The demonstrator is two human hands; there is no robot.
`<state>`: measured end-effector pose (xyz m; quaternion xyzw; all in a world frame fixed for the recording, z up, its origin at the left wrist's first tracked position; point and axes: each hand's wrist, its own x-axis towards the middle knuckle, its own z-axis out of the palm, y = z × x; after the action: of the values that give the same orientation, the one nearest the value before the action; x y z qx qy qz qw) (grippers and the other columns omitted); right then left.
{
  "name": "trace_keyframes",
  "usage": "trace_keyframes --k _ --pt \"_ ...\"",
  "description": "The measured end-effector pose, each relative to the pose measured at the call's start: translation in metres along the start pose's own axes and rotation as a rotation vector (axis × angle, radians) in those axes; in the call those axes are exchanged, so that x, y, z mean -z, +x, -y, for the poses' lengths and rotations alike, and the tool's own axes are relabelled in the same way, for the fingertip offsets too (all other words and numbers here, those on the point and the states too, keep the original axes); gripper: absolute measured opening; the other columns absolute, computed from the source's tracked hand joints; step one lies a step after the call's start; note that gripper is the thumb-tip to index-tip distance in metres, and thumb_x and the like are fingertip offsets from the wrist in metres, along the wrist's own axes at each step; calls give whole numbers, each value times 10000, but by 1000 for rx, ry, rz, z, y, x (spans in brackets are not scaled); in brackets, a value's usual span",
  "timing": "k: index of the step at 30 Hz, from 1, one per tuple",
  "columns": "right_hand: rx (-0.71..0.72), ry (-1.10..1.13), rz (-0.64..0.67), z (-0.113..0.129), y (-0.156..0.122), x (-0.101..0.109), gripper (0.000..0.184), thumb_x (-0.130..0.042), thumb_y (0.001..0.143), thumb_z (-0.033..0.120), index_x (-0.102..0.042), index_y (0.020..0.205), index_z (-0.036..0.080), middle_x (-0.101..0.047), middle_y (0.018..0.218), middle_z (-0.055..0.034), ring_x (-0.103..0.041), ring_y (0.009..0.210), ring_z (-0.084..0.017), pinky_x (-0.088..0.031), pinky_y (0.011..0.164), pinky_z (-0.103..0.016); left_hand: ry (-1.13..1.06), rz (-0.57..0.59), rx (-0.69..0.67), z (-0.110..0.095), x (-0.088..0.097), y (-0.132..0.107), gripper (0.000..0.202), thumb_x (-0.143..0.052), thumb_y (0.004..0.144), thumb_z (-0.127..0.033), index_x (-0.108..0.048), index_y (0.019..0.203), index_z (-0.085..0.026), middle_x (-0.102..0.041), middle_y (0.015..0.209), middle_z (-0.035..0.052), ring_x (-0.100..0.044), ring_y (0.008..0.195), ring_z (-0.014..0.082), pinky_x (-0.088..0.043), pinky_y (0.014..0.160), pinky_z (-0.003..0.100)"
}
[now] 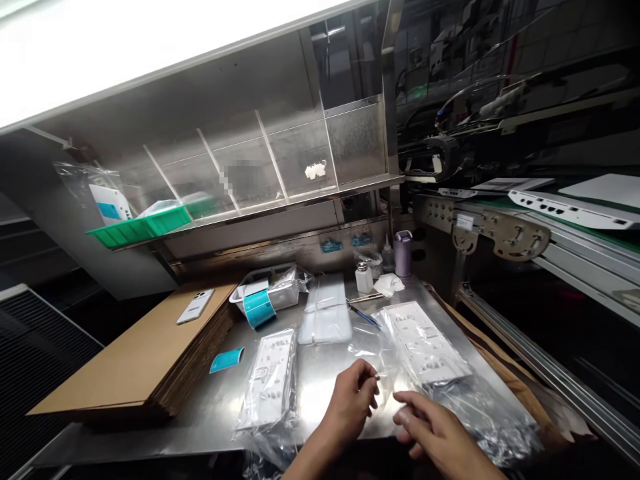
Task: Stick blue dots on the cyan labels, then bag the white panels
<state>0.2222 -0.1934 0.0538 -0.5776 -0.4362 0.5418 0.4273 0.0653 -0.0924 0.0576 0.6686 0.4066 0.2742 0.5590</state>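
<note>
My left hand [353, 400] hovers over the steel bench [320, 373] with its fingertips pinched on a small white piece I cannot make out. My right hand [430, 427] lies just to its right, fingers curled loosely, resting on the edge of a clear plastic bag [385, 373]. A stack of white perforated plates in clear bags [425, 343] lies just beyond the right hand. Another bagged white plate [270, 380] lies to the left of my left hand.
A stack of flat cardboard sheets [140, 360] with a white phone [195, 307] on it fills the left. A white tray [270, 287], a teal label roll [259, 308], small bottles [364, 277] and a purple cup [403, 253] stand at the back. A conveyor [550, 227] runs at right.
</note>
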Motion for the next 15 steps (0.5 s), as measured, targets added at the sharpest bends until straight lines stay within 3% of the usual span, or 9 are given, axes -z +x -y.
trace_keyframes --k 4,7,12,15 --pt "105 -56 -8 4 14 -18 366 -510 873 532 -570 967 184 -649 852 -39 -663 757 -186 -518 559 -240 -132 30 34 -9 -3 -16 219 -567 832 -358 -501 736 -172 -524 569 -33 -494 426 96 -354 415 204" --pt "151 -111 -33 10 14 -22 330 -502 889 503 -502 771 195 -615 644 -2 -618 593 -155 -475 490 -221 -191 82 36 -12 -3 -23 295 -552 858 -422 -518 724 -161 -546 556 -12 -553 472 123 -394 466 221" --pt "140 -234 -29 12 8 -22 278 -380 937 392 -500 782 195 -600 568 8 -582 494 -124 -436 468 -195 -254 44 16 -15 0 -26 344 -687 765 -442 -506 675 -164 -498 546 -41 -469 483 84 -358 478 202" --pt "147 -340 -92 11 0 -15 239 -365 917 316 -514 776 193 -584 566 9 -571 478 -119 -384 440 -183 -380 -15 84 -25 6 -28 387 -754 691 -465 -512 658 -166 -540 612 -17 -523 559 109 -421 531 225"
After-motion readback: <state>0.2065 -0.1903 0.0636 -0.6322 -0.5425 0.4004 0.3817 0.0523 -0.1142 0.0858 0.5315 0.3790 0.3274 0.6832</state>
